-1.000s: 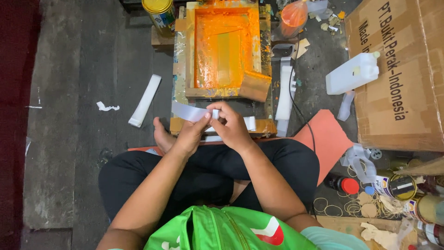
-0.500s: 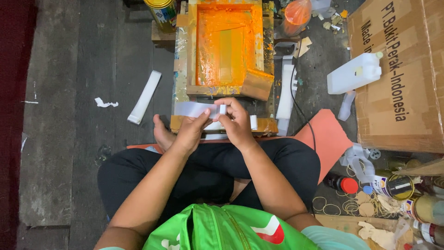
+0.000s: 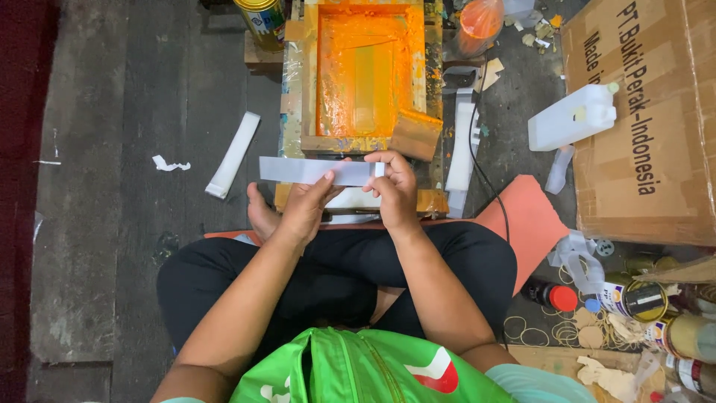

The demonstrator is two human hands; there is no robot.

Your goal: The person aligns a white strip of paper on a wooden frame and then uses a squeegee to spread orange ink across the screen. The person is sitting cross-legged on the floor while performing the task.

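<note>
together both hands (image 3: pixel 350 195) pinch a flat, pale rectangular strip (image 3: pixel 317 171).

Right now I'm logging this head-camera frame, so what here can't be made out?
- Head view: the right end of the pale strip is hidden by the fingers of the right hand.
- The left hand covers the strip's underside.
- The orange-coated frame is cut off by the top edge.
- The cans at lower right run past the edge.
- The white scrap on the floor is too small to tell.
</note>
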